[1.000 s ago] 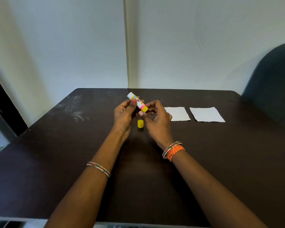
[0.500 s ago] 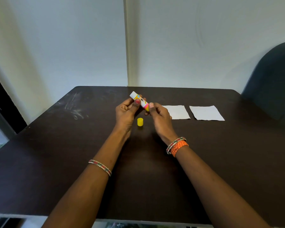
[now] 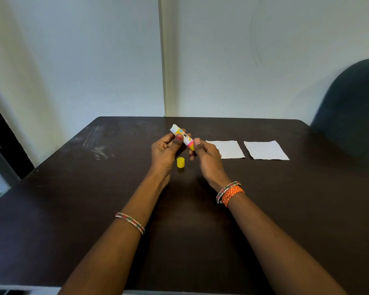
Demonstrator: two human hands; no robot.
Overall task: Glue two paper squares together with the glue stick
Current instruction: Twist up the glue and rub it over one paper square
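uncapped glue stick (image 3: 182,136) held tilted above the dark table (image 3: 73,209), its white end up and away. the left hand (image 3: 164,150) grasps the barrel with thumb and fingers; the right hand (image 3: 205,153) pinches the yellow lower end. the yellow cap (image 3: 180,162) stands on the table between the wrists. two paper squares (image 3: 228,149) (image 3: 265,150) lie side by side, apart, right of the hands.

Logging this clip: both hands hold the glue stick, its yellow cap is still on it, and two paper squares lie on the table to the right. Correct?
Not quite. The head view shows the yellow cap off, standing on the table below the glue stick. The left hand and right hand do hold it; both paper squares lie to the right.
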